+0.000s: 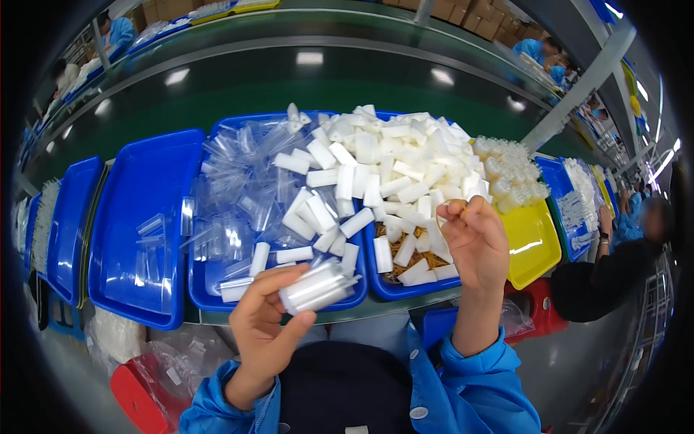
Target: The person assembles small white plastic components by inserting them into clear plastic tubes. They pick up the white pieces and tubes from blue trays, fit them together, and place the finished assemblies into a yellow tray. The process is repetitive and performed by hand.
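Observation:
My left hand is closed around a bundle of clear plastic tubes with white pieces inside, held above the front edge of a blue tray. Raised over the right side of the trays, my right hand pinches thumb and fingers together; a thin brownish strand, apparently a rubber band, shows at the tips. Many loose white foam-like blocks are heaped in the middle trays. Brown rubber bands lie beneath some of them. Clear tubes fill the tray at centre left.
A blue tray with a few clear tubes stands left. On the right, a yellow tray bears bundled clear pieces. Behind runs a green conveyor belt. Red stools stand below; a co-worker in black sits right.

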Available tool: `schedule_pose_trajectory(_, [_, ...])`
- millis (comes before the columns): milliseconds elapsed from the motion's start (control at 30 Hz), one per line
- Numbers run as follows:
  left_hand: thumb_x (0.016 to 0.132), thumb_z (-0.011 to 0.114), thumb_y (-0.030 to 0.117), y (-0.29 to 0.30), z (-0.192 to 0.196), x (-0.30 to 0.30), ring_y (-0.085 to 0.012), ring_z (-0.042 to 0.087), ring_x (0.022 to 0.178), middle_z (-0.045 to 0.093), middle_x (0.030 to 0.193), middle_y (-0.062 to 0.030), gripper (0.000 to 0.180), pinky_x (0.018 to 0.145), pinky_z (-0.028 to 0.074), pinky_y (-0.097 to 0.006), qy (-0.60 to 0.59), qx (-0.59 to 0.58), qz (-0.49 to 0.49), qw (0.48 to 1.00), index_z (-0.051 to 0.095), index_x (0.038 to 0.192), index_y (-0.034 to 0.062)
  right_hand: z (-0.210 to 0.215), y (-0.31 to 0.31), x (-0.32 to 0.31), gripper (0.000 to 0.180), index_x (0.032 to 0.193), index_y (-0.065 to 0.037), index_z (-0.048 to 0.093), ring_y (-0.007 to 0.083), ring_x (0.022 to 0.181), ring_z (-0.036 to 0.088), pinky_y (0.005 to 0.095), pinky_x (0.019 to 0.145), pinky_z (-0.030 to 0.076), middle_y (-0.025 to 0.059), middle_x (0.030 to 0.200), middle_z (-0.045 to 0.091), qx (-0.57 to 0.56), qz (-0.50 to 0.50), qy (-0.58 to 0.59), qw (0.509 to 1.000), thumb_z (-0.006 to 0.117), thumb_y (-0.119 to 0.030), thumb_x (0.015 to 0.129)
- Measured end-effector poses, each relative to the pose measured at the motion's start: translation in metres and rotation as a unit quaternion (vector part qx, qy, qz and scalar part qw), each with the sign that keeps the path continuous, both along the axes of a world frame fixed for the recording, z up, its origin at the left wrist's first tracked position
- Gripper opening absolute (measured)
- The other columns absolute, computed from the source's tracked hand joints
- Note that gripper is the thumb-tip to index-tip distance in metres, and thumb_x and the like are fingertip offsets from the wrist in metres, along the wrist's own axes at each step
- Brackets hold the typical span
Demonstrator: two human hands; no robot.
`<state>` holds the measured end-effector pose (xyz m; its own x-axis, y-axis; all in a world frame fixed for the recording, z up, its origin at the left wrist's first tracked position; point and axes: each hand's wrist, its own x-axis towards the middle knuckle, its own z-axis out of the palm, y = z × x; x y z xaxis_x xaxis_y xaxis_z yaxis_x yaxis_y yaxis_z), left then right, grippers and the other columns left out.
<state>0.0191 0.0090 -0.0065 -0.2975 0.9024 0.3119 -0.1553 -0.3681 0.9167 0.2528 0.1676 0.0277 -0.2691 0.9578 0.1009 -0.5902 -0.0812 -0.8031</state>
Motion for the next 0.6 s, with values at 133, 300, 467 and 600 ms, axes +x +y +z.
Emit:
schedule_pose_trajectory(133, [0.084,0.065,-0.004,-0.003,0.005,0.001,-0.0275,0.059,0.115,0.054,0.127,-0.022,0.044,0.095,0.05,-0.035,-0.032,-0.015,-0.04,0.999,0.051,0.126,-0.0058,0.006,-0.012,-0.01,0.008,0.087,0.001,0.056,0.0158,0.072,0.064,0.016,0.051,0.041,0.0254,0.127,0.057,-0.099,0.138,0.131,0.977,0.05,-0.004,0.089])
schedule_pose_trajectory(300, [0.086,0.063,-0.004,-0.006,0.004,0.001,-0.0266,0.059,0.114,0.055,0.127,-0.0227,0.044,0.094,0.05,-0.035,-0.105,-0.038,-0.06,0.992,0.049,0.128,-0.0065,0.017,-0.043,-0.029,0.038,0.122,0.005,0.056,0.0114,0.061,0.063,0.0162,0.046,0.044,0.0259,0.144,0.042,0.144,0.138,-0.234,0.952,0.061,0.0,0.084])
schedule_pose_trajectory(467, [0.087,0.062,-0.003,-0.004,0.0,0.005,-0.0274,0.057,0.117,0.055,0.127,-0.0229,0.041,0.095,0.05,-0.037,-0.052,-0.02,-0.054,0.997,0.049,0.126,-0.007,0.042,-0.059,-0.059,0.078,0.135,-0.016,0.051,0.0165,0.073,0.064,0.0318,0.065,0.049,0.0065,0.131,0.053,0.454,0.148,-0.525,0.705,0.083,-0.024,0.064])
schedule_pose_trajectory(600, [0.089,0.063,0.007,-0.006,-0.013,-0.003,-0.0301,0.057,0.117,0.053,0.129,-0.0233,0.045,0.097,0.048,-0.041,-0.232,-0.013,-0.153,0.96,0.046,0.129,-0.0066,0.037,-0.06,-0.072,0.042,0.106,-0.015,0.066,0.0133,0.084,0.063,0.0345,0.082,0.035,0.0022,0.109,0.064,0.442,0.123,-0.528,0.715,0.08,-0.032,0.07])
